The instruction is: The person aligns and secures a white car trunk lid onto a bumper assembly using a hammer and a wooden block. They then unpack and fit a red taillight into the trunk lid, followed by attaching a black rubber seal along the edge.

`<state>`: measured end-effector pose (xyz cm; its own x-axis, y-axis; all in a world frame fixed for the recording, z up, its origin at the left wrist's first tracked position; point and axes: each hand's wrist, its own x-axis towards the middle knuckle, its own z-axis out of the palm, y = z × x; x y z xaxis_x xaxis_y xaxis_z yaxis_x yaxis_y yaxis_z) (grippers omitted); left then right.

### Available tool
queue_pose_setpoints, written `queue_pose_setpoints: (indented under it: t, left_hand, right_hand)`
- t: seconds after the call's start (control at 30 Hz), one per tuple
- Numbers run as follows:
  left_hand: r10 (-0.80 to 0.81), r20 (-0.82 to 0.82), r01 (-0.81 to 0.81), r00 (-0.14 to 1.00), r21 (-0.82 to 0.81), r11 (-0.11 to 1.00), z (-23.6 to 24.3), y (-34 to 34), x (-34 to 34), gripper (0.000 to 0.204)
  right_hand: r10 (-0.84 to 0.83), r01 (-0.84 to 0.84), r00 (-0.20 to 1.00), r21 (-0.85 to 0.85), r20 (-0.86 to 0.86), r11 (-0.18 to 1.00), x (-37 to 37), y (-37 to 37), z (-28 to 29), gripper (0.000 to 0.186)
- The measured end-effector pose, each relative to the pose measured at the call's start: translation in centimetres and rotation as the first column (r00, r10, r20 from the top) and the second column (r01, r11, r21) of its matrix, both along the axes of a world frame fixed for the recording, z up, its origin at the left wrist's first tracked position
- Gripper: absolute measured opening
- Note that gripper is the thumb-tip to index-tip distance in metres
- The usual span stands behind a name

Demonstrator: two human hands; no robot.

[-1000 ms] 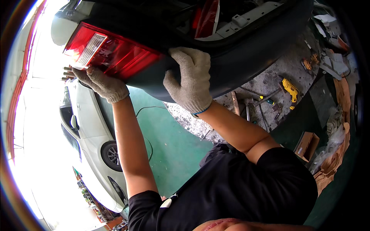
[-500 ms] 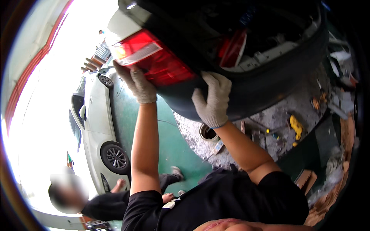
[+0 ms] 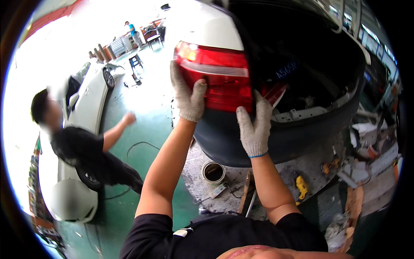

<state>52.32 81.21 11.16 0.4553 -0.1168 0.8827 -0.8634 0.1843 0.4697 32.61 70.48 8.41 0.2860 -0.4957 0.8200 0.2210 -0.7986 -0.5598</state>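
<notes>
Two arms (image 3: 166,164) reach up and out from the body, with the elbows bent a little. The gloved left hand (image 3: 188,97) holds the outer side of a red tail light (image 3: 226,86), its fingers along the edge and its thumb on the front. The gloved right hand (image 3: 255,127) is lower, at the light's bottom inner corner, pointing up with thumb and fingers spread; I cannot tell if it grips or just pushes. The light sits at the car's back corner, under a white body panel (image 3: 211,28) and above a dark bumper (image 3: 224,142). It looks to be in its spot, so that much seems done. I cannot see if it is fixed tight, so that may be left. Inside the open back lies another red part (image 3: 276,93). Below are an open tin (image 3: 203,172) and a yellow power tool (image 3: 301,187). Farther left, a person in black (image 3: 79,144) is near a white car (image 3: 88,108). Farthest off is a person in blue (image 3: 131,30).
</notes>
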Motion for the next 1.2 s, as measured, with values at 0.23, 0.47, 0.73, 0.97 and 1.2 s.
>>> queue_pose_setpoints:
  t: [0.23, 0.47, 0.73, 0.97, 1.2]
  left_hand:
    - [0.092, -0.098, -0.088, 0.991, 0.044, 0.995, -5.3, 0.2, 1.7, 0.089]
    - [0.008, -0.388, -0.081, 0.922, -0.172, 0.982, -15.1, 2.8, 15.7, 0.058]
    - [-0.492, -0.428, -0.098, 0.758, -0.821, 0.563, -8.2, 11.5, 23.9, 0.083]
    - [-0.597, -0.546, 0.078, 0.588, -0.696, 0.714, -13.1, -3.6, 25.7, 0.074]
    - [-0.771, -0.471, 0.101, 0.427, -0.823, 0.559, -14.3, -3.9, 26.5, 0.075]
  right_hand:
    - [-0.112, 0.110, 0.991, -0.030, -0.077, 0.993, 1.7, -0.5, 4.9, 0.091]
    - [0.124, -0.132, 0.991, 0.180, 0.054, 0.975, 3.2, -1.2, 4.3, 0.115]
    - [-0.070, 0.078, 0.989, 0.055, -0.128, 0.995, -0.3, -3.1, 4.5, 0.120]
    - [-0.026, 0.050, 0.994, 0.232, -0.104, 0.971, 0.7, -2.1, 4.9, 0.117]
    - [-0.041, 0.084, 0.988, 0.288, -0.151, 0.954, -0.5, -2.5, 4.8, 0.122]
